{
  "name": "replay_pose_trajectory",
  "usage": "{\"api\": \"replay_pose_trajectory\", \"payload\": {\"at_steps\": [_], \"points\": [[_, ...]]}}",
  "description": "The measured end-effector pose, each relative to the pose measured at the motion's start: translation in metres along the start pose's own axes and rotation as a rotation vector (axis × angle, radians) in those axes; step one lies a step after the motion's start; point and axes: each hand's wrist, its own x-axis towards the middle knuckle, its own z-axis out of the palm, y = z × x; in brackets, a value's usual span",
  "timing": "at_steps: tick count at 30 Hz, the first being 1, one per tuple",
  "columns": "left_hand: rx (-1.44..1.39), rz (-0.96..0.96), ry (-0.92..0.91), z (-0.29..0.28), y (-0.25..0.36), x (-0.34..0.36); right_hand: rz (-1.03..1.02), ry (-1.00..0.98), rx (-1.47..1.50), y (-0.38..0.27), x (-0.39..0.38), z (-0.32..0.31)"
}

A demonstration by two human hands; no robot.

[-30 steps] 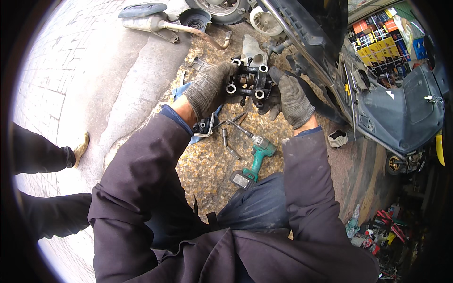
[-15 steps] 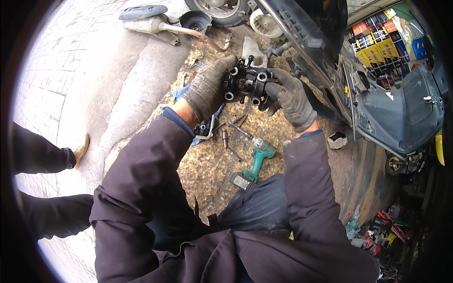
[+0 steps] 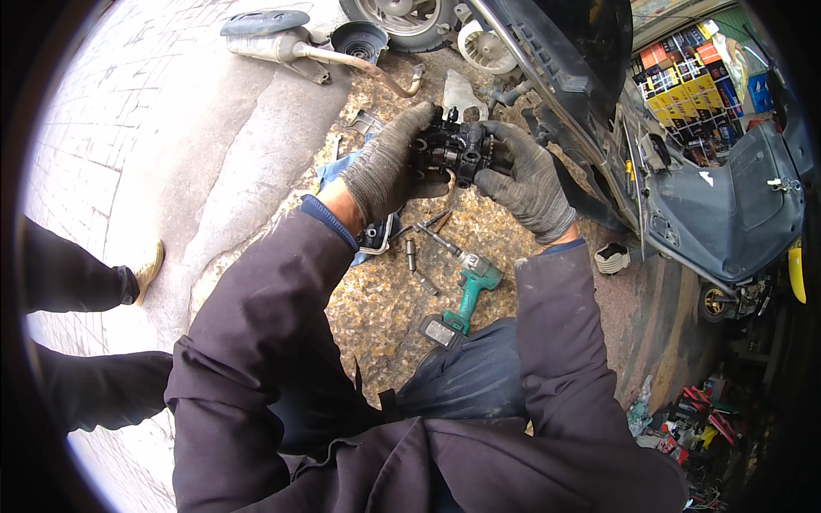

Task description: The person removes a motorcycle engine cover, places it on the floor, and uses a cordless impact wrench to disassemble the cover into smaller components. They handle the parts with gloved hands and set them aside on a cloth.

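Observation:
My left hand (image 3: 385, 162), in a grey knit glove, grips the left side of a black metal engine part (image 3: 449, 150) with round bosses. My right hand (image 3: 526, 188), gloved the same, has its fingers bent around the part's right side. Below them, a teal cordless driver (image 3: 470, 295) with a long socket lies on the speckled ground near my knees, beside loose socket pieces (image 3: 410, 255). Behind my left wrist a metal-rimmed part (image 3: 376, 237) sits on blue cloth (image 3: 333, 171), partly hidden by that hand and arm.
At the top lie an exhaust muffler (image 3: 274, 50), a black round part (image 3: 355, 43), a wheel (image 3: 402, 15) and a white fan (image 3: 483, 47). Scooter bodywork (image 3: 718, 214) and stacked boxes (image 3: 684, 85) fill the right, with piled tools (image 3: 697, 415) lower down. Another person's legs (image 3: 77, 274) are at left.
Both hands have turned the engine part, so its pale ringed holes no longer face me as clearly. My right hand's fingers have shifted along its side.

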Motion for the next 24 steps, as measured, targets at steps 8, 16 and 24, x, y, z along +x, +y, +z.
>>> {"api": "replay_pose_trajectory", "payload": {"at_steps": [8,16,24], "points": [[-0.122,0.030,-0.028,0.000,0.000,0.003,-0.016,0.037,-0.124,-0.014,-0.002,0.008],[-0.172,0.007,0.035,0.001,0.003,0.004,-0.306,0.100,-0.442,-0.019,0.001,0.014],[0.356,0.484,0.127,-0.016,-0.012,0.009,-0.339,0.142,-0.418,-0.025,0.001,0.018]]}}
